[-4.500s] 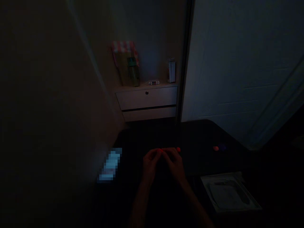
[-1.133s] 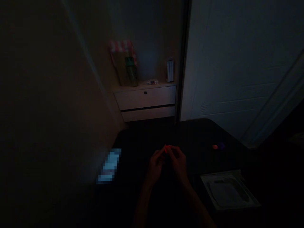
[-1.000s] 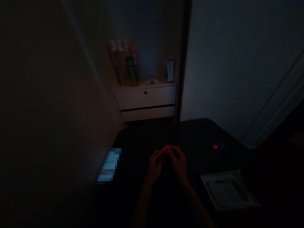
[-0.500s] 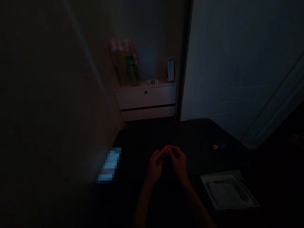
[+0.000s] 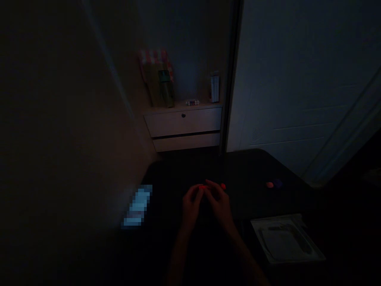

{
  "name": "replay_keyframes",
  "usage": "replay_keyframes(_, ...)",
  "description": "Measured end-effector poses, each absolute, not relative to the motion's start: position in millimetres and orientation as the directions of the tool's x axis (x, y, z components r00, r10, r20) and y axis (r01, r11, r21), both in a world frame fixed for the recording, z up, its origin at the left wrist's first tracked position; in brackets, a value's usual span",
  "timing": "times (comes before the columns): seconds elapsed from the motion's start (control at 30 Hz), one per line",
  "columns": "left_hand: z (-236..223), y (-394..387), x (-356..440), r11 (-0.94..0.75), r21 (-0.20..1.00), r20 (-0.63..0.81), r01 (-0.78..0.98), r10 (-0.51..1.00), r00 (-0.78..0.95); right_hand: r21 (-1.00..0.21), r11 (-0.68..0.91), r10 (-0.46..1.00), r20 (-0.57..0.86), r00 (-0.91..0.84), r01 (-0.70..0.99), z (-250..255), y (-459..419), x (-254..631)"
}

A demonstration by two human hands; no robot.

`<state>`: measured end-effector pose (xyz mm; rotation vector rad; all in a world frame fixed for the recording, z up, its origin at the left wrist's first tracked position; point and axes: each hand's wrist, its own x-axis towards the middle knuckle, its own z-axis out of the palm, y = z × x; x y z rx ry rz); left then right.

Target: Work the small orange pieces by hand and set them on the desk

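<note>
The fingertips of my left hand (image 5: 190, 200) and my right hand (image 5: 218, 200) come together over the dark table. Between them is a small, bright red piece (image 5: 203, 186), thin and mostly covered by the fingers; the dim light hides what it is made of. Both hands are closed in a pinch on it. A rounded red lump (image 5: 223, 186) shows just beyond my right hand's knuckles. Farther right on the tabletop lie a pink lump (image 5: 269, 184) and a dark purple lump (image 5: 278, 183), side by side.
The black table (image 5: 244, 167) has a lit, blurred-out screen (image 5: 138, 205) at its left edge. A flat pale packet (image 5: 285, 238) lies at the lower right. Behind stand drawers (image 5: 184, 123), with a green bottle (image 5: 166, 89) on top. The room is very dark.
My hands have shifted slightly left and the fingers have turned, so the red piece now lies flatter between them. The red lump beside my right hand has come into clearer view.
</note>
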<state>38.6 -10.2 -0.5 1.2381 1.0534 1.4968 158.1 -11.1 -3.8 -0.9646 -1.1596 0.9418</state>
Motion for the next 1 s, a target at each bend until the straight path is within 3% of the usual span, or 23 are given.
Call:
replay_keyframes(0.27, -6.8, -6.7, 37.1, -0.197, 0.942, 0.151, -0.273, 0.972, -0.180, -0.892, 0.453, 0.889, 0.452, 0.072, 0.012, 1.6, -13.9, 158.2)
replay_keyframes(0.47, -3.6, -6.3, 38.1, -0.144, 0.896, 0.084, -0.419, 0.984, -0.158, -0.884, 0.462, 0.886, 0.463, 0.011, 0.068, -0.9, -14.1, 158.6)
replay_keyframes(1.0, -6.2, -4.3, 36.8, -0.130, 0.892, 0.058, -0.432, 0.983, -0.176, -0.867, 0.484, 0.874, 0.486, -0.017, 0.117, 1.2, -16.6, 157.1)
